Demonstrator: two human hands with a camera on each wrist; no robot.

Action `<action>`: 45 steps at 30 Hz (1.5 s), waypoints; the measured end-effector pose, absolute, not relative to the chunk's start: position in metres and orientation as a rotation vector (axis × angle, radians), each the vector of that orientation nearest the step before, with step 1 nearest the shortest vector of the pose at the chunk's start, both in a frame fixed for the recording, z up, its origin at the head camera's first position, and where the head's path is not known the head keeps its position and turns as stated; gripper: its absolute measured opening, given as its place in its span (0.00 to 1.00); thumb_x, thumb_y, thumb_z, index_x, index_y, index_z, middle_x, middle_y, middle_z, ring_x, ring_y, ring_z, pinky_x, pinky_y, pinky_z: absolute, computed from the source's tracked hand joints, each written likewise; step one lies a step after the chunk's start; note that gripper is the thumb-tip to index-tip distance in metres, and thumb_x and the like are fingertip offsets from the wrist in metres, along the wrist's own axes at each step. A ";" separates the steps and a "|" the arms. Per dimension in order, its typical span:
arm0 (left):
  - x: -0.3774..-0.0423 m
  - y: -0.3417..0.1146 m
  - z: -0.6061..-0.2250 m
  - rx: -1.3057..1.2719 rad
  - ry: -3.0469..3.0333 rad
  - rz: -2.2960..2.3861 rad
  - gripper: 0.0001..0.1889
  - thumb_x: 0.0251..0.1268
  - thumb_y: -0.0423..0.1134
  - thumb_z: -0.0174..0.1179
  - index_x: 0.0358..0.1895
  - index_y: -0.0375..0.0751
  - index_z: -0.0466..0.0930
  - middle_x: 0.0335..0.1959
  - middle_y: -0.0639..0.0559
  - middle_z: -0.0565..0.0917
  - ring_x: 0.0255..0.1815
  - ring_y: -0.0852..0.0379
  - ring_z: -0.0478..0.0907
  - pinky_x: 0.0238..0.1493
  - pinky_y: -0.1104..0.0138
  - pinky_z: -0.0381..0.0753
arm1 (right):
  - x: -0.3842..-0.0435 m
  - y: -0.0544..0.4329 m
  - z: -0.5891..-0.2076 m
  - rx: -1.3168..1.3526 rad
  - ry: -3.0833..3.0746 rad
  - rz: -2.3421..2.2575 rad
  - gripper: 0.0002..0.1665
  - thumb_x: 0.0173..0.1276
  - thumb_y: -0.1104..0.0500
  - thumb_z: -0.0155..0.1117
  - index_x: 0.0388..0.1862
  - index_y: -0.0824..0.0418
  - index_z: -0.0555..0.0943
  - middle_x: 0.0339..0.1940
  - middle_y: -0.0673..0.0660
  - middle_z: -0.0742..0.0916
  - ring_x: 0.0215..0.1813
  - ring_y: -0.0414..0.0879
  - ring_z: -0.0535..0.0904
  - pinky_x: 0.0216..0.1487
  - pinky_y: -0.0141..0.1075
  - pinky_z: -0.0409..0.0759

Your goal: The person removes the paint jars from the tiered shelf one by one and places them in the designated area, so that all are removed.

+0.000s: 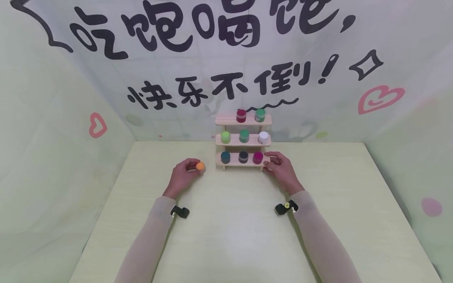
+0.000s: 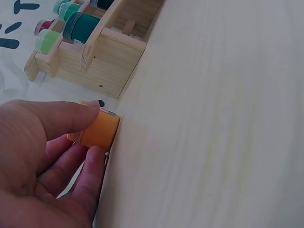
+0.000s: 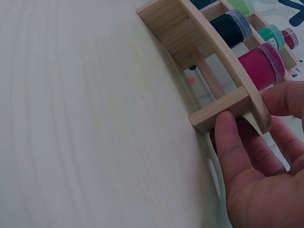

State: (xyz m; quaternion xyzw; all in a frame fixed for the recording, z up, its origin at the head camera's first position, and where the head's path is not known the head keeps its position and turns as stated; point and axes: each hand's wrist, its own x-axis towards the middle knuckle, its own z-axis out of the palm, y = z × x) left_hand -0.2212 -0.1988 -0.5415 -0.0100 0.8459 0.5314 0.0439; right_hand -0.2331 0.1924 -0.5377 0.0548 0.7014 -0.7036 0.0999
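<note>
Thumb and fingers of my left hand (image 1: 184, 175) pinch a small orange paint jar (image 2: 97, 128) at table level, left of a three-tier wooden shelf (image 1: 244, 164). My right hand (image 1: 282, 171) grips the right end of its lowest tier. In the right wrist view, fingertips press the wooden leg (image 3: 221, 109) below the board, while another part of the hand lies above it beside a magenta jar (image 3: 261, 66). Next to that jar on the bottom tier are a black jar (image 1: 243, 157) and a dark teal jar (image 1: 225, 157).
The middle tier bears a light green jar (image 1: 225, 137), a green jar (image 1: 244, 136) and a white jar (image 1: 263, 137). On top are a dark red jar (image 1: 241, 115) and another green jar (image 1: 260, 115). A printed cloth (image 1: 198, 118) hangs behind the pale table (image 1: 233, 236).
</note>
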 end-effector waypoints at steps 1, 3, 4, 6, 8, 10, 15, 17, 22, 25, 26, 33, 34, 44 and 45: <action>-0.221 -0.199 -0.542 -0.027 2.585 1.623 0.21 0.66 0.40 0.74 0.61 0.44 0.84 0.57 0.44 0.89 0.62 0.44 0.85 0.67 0.48 0.82 | -0.233 0.193 -0.538 0.162 2.075 -2.076 0.23 0.79 0.64 0.63 0.70 0.62 0.75 0.53 0.55 0.87 0.53 0.40 0.86 0.59 0.36 0.89; -0.221 -0.199 -0.542 -0.023 2.585 1.621 0.21 0.65 0.40 0.74 0.61 0.44 0.84 0.57 0.44 0.89 0.62 0.44 0.85 0.67 0.48 0.82 | -0.232 0.193 -0.538 0.171 2.072 -2.078 0.24 0.79 0.64 0.63 0.70 0.62 0.75 0.53 0.55 0.86 0.53 0.40 0.86 0.59 0.36 0.89; -0.222 -0.199 -0.542 -0.021 2.583 1.623 0.21 0.65 0.39 0.74 0.61 0.43 0.84 0.57 0.43 0.89 0.62 0.44 0.85 0.67 0.48 0.82 | -0.232 0.193 -0.537 0.172 2.073 -2.080 0.24 0.79 0.65 0.63 0.70 0.62 0.75 0.53 0.55 0.86 0.53 0.40 0.86 0.59 0.36 0.89; -0.222 -0.200 -0.541 -0.018 2.575 1.632 0.22 0.66 0.39 0.74 0.62 0.43 0.83 0.58 0.43 0.88 0.62 0.44 0.85 0.68 0.49 0.82 | -0.231 0.193 -0.537 0.165 2.071 -2.084 0.24 0.79 0.64 0.62 0.71 0.63 0.74 0.53 0.55 0.86 0.53 0.40 0.86 0.60 0.37 0.89; -0.222 -0.200 -0.541 -0.016 2.562 1.647 0.24 0.66 0.38 0.74 0.64 0.42 0.82 0.60 0.42 0.87 0.63 0.43 0.85 0.68 0.49 0.82 | -0.231 0.193 -0.536 0.160 2.072 -2.088 0.24 0.79 0.64 0.63 0.71 0.63 0.74 0.53 0.56 0.86 0.53 0.40 0.86 0.60 0.37 0.89; -0.222 -0.200 -0.540 -0.015 2.541 1.667 0.26 0.66 0.37 0.74 0.67 0.41 0.80 0.61 0.41 0.86 0.64 0.43 0.84 0.69 0.49 0.81 | -0.231 0.192 -0.536 0.161 2.068 -2.093 0.23 0.79 0.64 0.63 0.70 0.62 0.75 0.53 0.55 0.86 0.53 0.40 0.86 0.59 0.36 0.89; -0.224 -0.203 -0.538 -0.023 2.504 1.683 0.29 0.66 0.38 0.74 0.69 0.40 0.78 0.63 0.42 0.85 0.65 0.43 0.83 0.70 0.50 0.81 | -0.230 0.191 -0.536 0.174 2.059 -2.098 0.22 0.78 0.65 0.63 0.68 0.60 0.76 0.51 0.55 0.86 0.52 0.40 0.86 0.58 0.35 0.89; -0.224 -0.204 -0.537 -0.028 2.502 1.688 0.29 0.66 0.38 0.74 0.69 0.40 0.78 0.64 0.42 0.85 0.65 0.44 0.83 0.70 0.50 0.81 | -0.230 0.191 -0.536 0.174 2.056 -2.101 0.22 0.78 0.65 0.63 0.68 0.60 0.76 0.51 0.54 0.87 0.52 0.40 0.86 0.58 0.35 0.89; -0.226 -0.207 -0.530 -0.039 2.499 1.727 0.29 0.68 0.41 0.73 0.69 0.40 0.77 0.66 0.43 0.83 0.66 0.43 0.81 0.71 0.50 0.78 | -0.230 0.192 -0.535 0.157 2.048 -2.098 0.23 0.78 0.65 0.63 0.69 0.61 0.75 0.50 0.53 0.87 0.52 0.40 0.86 0.58 0.35 0.89; -0.227 -0.207 -0.524 -0.041 2.504 1.753 0.28 0.69 0.43 0.72 0.69 0.40 0.77 0.66 0.42 0.82 0.67 0.44 0.81 0.70 0.51 0.80 | -0.231 0.193 -0.534 0.151 2.044 -2.092 0.24 0.79 0.64 0.62 0.71 0.62 0.74 0.50 0.53 0.86 0.52 0.39 0.86 0.59 0.35 0.89; -0.228 -0.206 -0.521 -0.041 2.510 1.761 0.28 0.69 0.44 0.72 0.69 0.40 0.77 0.66 0.42 0.83 0.66 0.45 0.81 0.70 0.51 0.81 | -0.231 0.193 -0.534 0.154 2.039 -2.093 0.24 0.79 0.65 0.62 0.71 0.62 0.74 0.50 0.53 0.86 0.52 0.39 0.86 0.59 0.36 0.89; -0.236 -0.196 -0.501 0.024 2.616 1.786 0.25 0.69 0.46 0.73 0.65 0.41 0.80 0.63 0.42 0.85 0.61 0.49 0.83 0.65 0.54 0.83 | -0.231 0.193 -0.534 0.157 2.035 -2.085 0.25 0.80 0.64 0.61 0.73 0.64 0.72 0.51 0.53 0.86 0.52 0.39 0.86 0.61 0.37 0.88; -0.238 -0.194 -0.497 0.034 2.624 1.792 0.24 0.69 0.46 0.73 0.64 0.42 0.81 0.63 0.42 0.85 0.61 0.49 0.83 0.66 0.54 0.83 | -0.231 0.193 -0.533 0.159 2.036 -2.086 0.25 0.80 0.64 0.61 0.73 0.64 0.72 0.51 0.53 0.86 0.52 0.39 0.86 0.61 0.37 0.88; -0.254 -0.171 -0.464 0.128 2.629 1.869 0.22 0.69 0.42 0.72 0.62 0.41 0.82 0.60 0.44 0.86 0.59 0.50 0.84 0.66 0.57 0.84 | -0.230 0.191 -0.535 0.164 2.035 -2.098 0.24 0.79 0.65 0.62 0.71 0.61 0.74 0.50 0.54 0.84 0.52 0.40 0.85 0.58 0.35 0.89; -0.255 -0.168 -0.461 0.136 2.622 1.885 0.22 0.69 0.42 0.72 0.63 0.39 0.81 0.60 0.43 0.86 0.59 0.50 0.84 0.66 0.57 0.84 | -0.230 0.191 -0.535 0.165 2.035 -2.100 0.23 0.79 0.65 0.62 0.70 0.61 0.74 0.50 0.55 0.84 0.52 0.40 0.85 0.58 0.36 0.89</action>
